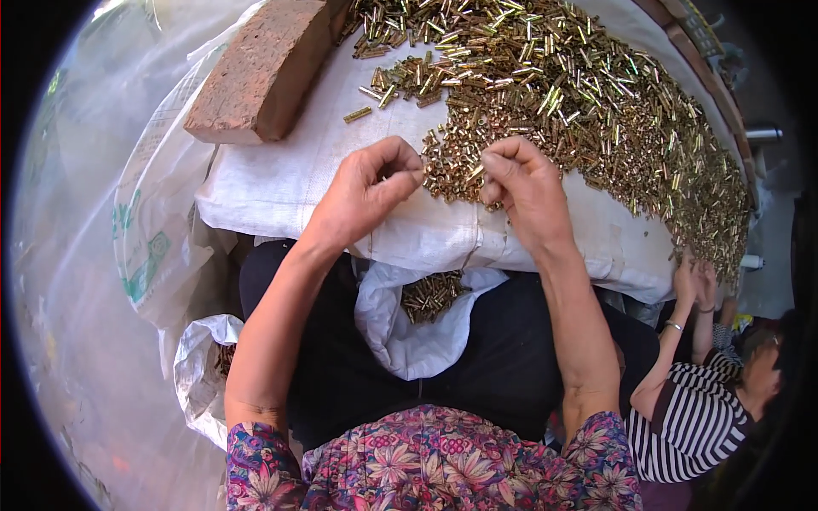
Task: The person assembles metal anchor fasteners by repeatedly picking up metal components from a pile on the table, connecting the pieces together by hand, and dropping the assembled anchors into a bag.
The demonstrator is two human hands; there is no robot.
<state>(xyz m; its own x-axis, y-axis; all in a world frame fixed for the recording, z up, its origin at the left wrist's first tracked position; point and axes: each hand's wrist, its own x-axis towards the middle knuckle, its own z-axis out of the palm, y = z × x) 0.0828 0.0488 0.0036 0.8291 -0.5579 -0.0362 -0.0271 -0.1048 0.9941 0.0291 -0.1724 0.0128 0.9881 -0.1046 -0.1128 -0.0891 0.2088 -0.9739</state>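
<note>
My left hand (pixel 372 177) is closed in a pinch over the white woven cloth, at the near left edge of the heap. Whatever lies between its thumb and forefinger is too small to make out. Facing it, my right hand (pixel 521 180) is closed too, fingers curled, with a small brass-coloured metal piece (pixel 476 173) at its thumb tip. Between and beyond both hands spread short, nut-like brass-coloured pieces (pixel 456 153). Longer thin metal tubes (pixel 545 60) of the same colour are heaped farther back.
A reddish brick (pixel 251 72) rests at the far left of the white cloth (pixel 273 192). In my lap, an open white sack (pixel 417 349) holds metal tubes (pixel 433 295). Another white bag (pixel 198 375) stands at left. A co-worker's hands (pixel 694 281) touch the heap's right end.
</note>
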